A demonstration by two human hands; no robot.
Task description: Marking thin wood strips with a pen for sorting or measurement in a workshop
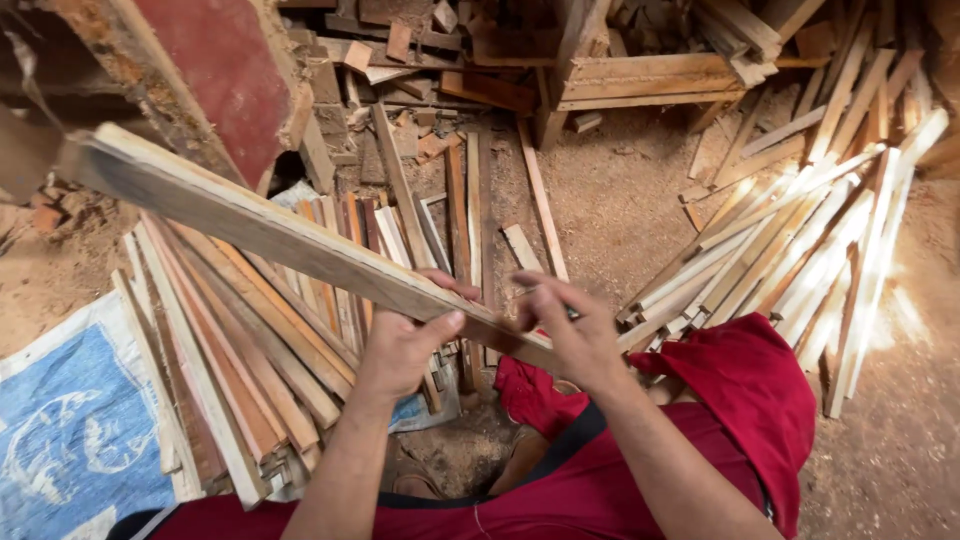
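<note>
I hold a long flat wooden slat [270,235] across my lap; it runs from the upper left down to the middle. My left hand [405,345] grips it from below, thumb on its upper edge. My right hand [570,330] closes on the slat's near end, just to the right of the left hand. Below the hands are my red garment [720,400] and my knees.
A stack of wooden slats [240,350] lies to my left over a blue-and-white sack [70,430]. A second pile of pale slats [800,250] fans out on the right. Sawdust floor [610,200], scrap wood and a wooden bench [640,75] lie ahead.
</note>
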